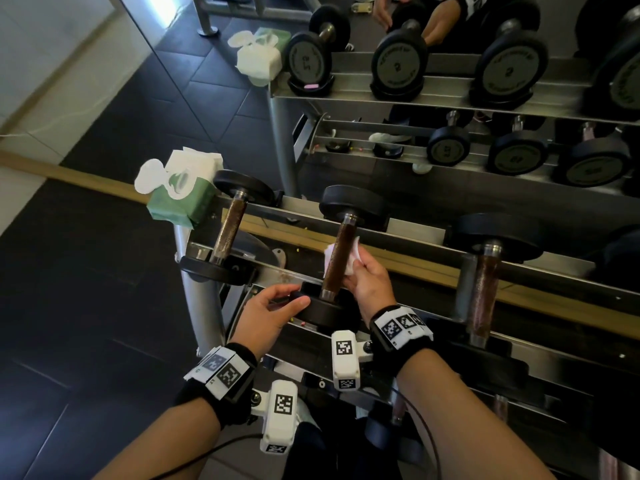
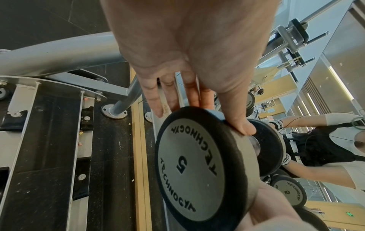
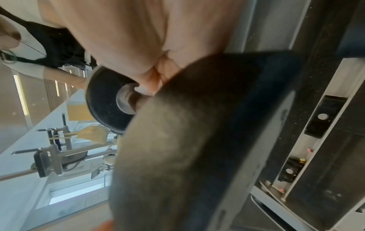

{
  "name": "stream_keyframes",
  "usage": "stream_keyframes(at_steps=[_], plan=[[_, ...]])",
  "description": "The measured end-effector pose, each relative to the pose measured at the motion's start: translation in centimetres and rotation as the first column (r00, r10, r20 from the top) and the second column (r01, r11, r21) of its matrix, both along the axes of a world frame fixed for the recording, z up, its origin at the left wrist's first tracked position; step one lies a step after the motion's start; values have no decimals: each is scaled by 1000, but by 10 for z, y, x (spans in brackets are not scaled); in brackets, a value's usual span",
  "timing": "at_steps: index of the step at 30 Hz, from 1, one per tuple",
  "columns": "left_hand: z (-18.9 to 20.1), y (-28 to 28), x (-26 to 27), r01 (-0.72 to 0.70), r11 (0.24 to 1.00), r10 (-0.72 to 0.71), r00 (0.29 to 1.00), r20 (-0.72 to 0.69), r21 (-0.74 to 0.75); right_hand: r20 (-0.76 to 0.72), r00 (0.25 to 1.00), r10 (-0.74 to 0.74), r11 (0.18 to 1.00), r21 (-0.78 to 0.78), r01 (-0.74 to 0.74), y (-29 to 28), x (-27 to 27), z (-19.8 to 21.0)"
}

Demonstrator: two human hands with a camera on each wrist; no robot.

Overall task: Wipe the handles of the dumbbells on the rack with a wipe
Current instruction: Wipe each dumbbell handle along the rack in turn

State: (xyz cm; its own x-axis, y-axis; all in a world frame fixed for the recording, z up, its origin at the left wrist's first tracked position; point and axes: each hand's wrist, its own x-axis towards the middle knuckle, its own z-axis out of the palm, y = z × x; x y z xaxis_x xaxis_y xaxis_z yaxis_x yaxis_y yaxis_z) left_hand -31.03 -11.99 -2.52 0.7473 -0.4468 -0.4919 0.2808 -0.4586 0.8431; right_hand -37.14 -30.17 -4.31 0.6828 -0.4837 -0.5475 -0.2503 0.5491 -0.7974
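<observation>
Your right hand (image 1: 367,282) curled round the white wipe (image 1: 349,259) and pinched it against the brown handle (image 1: 341,258) of the middle dumbbell (image 1: 332,306), which lay across the near tier of the metal rack (image 1: 408,233), its far head (image 1: 349,202) up by the mirror. Your left hand (image 1: 268,313) steadied that dumbbell's near head (image 2: 197,164), marked 5, with thumb (image 2: 240,123) on the rim and fingers (image 2: 156,101) fairly straight along its far side. To the left and right of it on the same tier lay two more dumbbells (image 1: 227,233) (image 1: 485,278) with brown handles. On the far left end of the rack sat a green pack of wipes (image 1: 180,192), its white lid flipped open. Smallest, a few coloured bits (image 2: 80,137) lay on the lower rail.
</observation>
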Motion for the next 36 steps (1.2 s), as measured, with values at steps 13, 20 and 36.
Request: stream_keyframes(at_steps=[13,20,36], plan=[[0,0,1,4,1000,-4,1000,-1,-2,16,1000,-11,1000,-23,11,-9,-8,3],[3,-1,-2,-8,1000,8,1000,-9,-15,-40,998,50,998,-23,-51,-1,-31,-2],[7,-2,-6,-21,1000,21,999,27,-8,-105,994,22,995,-92,-32,8,-29,-6]])
